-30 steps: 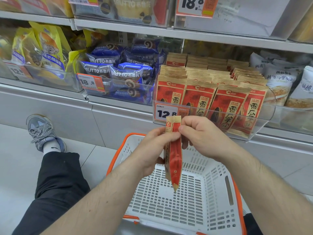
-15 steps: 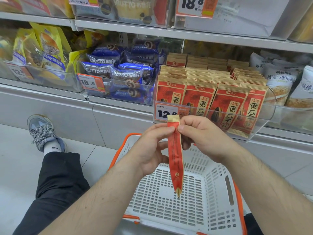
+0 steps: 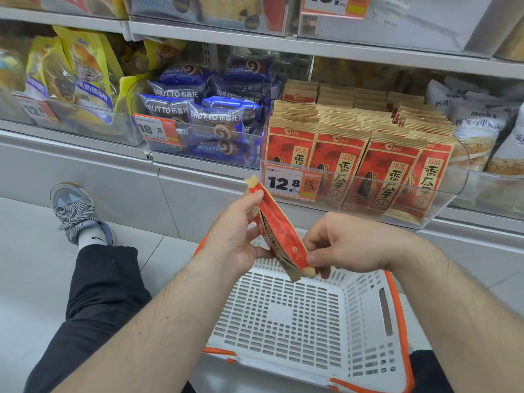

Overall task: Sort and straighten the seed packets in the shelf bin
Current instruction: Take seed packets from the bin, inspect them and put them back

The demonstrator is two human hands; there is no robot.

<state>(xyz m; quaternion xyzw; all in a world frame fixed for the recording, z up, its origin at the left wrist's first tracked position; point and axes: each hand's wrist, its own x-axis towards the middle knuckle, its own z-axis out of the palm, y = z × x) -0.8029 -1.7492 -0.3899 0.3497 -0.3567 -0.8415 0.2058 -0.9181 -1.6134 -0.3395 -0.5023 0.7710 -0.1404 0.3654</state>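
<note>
A red and tan seed packet (image 3: 279,228) hangs edge-on and tilted between my hands, above the basket. My left hand (image 3: 236,239) grips its upper part, thumb on the near face. My right hand (image 3: 343,245) pinches its lower corner. Behind them, a clear shelf bin (image 3: 442,205) holds several rows of the same red seed packets (image 3: 365,154), standing upright, the rightmost leaning slightly. A price tag reading 12.8 (image 3: 289,182) sits on the bin's front left.
A white basket with orange rim (image 3: 297,313) lies on the floor below my hands. Left of the seed bin sits a bin of blue snack packs (image 3: 204,114), then yellow packs (image 3: 85,66). White packs (image 3: 479,126) fill the right. My leg and shoe (image 3: 76,214) stretch out left.
My right hand slid from the packet's top down to its lower corner. The packet went from hanging vertically to tilted, top leaning left. The view shifted slightly.
</note>
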